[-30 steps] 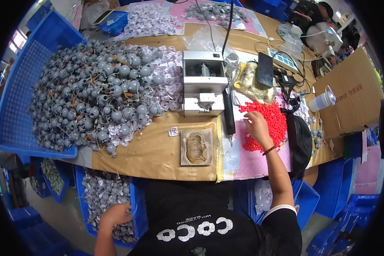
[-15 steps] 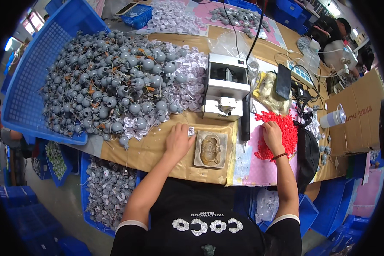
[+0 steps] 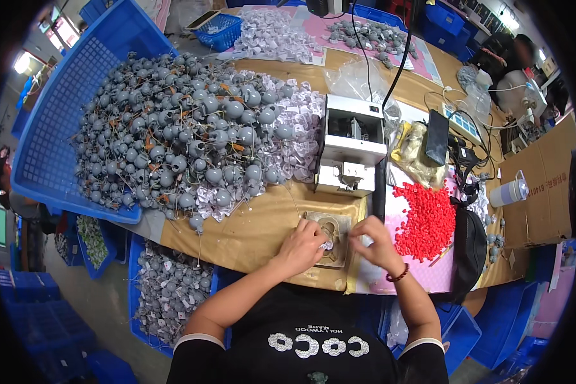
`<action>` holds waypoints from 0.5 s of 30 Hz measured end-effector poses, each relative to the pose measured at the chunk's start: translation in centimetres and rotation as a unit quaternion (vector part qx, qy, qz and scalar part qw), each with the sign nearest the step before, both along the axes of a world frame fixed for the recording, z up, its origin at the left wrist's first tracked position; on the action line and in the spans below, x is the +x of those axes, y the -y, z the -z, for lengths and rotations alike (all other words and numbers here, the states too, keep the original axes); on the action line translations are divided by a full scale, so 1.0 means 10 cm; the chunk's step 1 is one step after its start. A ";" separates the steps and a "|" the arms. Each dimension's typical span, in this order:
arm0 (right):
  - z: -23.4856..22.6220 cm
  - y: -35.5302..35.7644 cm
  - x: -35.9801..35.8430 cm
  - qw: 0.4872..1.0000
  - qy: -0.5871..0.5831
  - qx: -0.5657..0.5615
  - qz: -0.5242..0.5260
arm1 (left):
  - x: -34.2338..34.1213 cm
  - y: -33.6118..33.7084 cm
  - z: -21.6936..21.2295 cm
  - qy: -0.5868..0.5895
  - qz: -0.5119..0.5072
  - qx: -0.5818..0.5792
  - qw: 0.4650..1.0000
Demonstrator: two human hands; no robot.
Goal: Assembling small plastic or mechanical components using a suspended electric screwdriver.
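Note:
A square metal block with a shaped hollow [image 3: 340, 258] lies near the table's front edge. Over its left side, my left hand [image 3: 301, 248] is closed, and a small white piece [image 3: 327, 246] shows at its fingertips. My right hand [image 3: 379, 244], with a beaded bracelet at the wrist, hovers by the block's right edge. Its thumb and fingers are pinched; whatever they hold, if anything, is hidden. To the right of that hand, small red plastic pieces [image 3: 427, 221] lie heaped on a pink sheet.
A white bench machine [image 3: 352, 144] stands behind the block. Grey round parts with wires [image 3: 173, 134] spill from a tilted blue crate [image 3: 51, 147] at left, beside white pieces [image 3: 294, 128]. A phone [image 3: 436, 137], black bag [image 3: 468, 249], cup [image 3: 509, 192] and carton [image 3: 537, 192] occupy the right.
My right hand has left the red pile and come left to the block, fingers pinched. My left hand has moved right onto the block with the small white piece. The whole view has shifted slightly.

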State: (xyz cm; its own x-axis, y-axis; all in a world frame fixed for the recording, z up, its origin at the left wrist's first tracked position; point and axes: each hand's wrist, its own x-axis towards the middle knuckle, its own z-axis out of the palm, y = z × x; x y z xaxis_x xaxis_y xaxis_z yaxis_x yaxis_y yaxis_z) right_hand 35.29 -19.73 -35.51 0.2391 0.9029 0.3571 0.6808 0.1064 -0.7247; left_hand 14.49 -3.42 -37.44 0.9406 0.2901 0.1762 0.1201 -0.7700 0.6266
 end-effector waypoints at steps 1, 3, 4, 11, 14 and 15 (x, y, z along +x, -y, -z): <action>0.01 -0.07 -0.09 1.000 0.012 0.005 -0.026 | 0.05 0.01 0.00 -0.010 -0.010 0.011 1.000; 0.10 -0.19 -0.22 0.997 0.051 0.012 -0.048 | 0.13 0.01 -0.05 -0.033 -0.041 0.012 0.999; 0.15 -0.23 -0.25 0.996 0.072 0.012 -0.052 | 0.16 0.02 -0.06 -0.042 -0.055 0.010 0.998; 0.29 -0.31 -0.30 0.978 0.188 0.024 -0.089 | -0.12 -0.23 -0.42 0.045 -0.020 -0.157 0.986; 0.27 -0.20 -0.35 0.974 0.217 0.006 -0.061 | -0.30 -0.75 -0.99 0.122 -0.078 -0.154 0.977; 0.25 -0.17 -0.39 0.972 0.232 -0.007 -0.040 | -0.34 -1.00 -1.20 0.154 -0.136 -0.134 0.969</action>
